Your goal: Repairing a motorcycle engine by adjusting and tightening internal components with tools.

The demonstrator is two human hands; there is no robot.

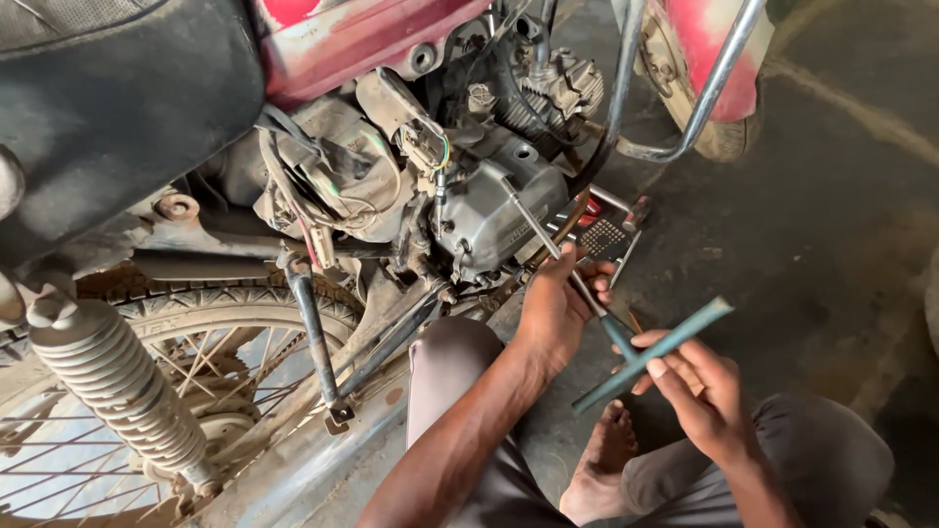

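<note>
Two bare hands on one T-handle socket wrench (614, 332), long steel shaft running from the teal crossbar up-left to the grey engine side cover (494, 220) of a red motorcycle. Left hand (555, 311) cupped round the shaft about midway, fingers (593, 284) loosely curled, steadying rather than clamping. Right hand (706, 391) at the crossbar end, thumb and fingers closed around the teal bar near its centre, bar tilted, one tip pointing up-right, the other down-left. Socket tip at the cover, exact bolt not resolvable. Judged handling: rigid steel, moderately heavy for its size, no flex, not fragile; painted bar likely grippy enough, bare shaft smooth and probably oily near the engine, so slippery. Best hold judged as the crossbar centre or both bar ends for torque, plus a light guiding grip on the shaft to keep the socket square on the fastener. Risk judged: socket slipping off if the shaft tilts. Around it: dusty black seat (117, 108) top left, red tank panel, loose wiring bundle (323, 186) hanging by the frame, rear shock spring (117, 391) and spoked rear wheel (235, 342) lower left, chrome crash guard tube (719, 78) top right, footpeg with small red-handled tool (636, 210) just beyond the left hand. Bare foot (602, 460) on stained concrete floor (831, 225), knees in grey trousers either side.
</note>
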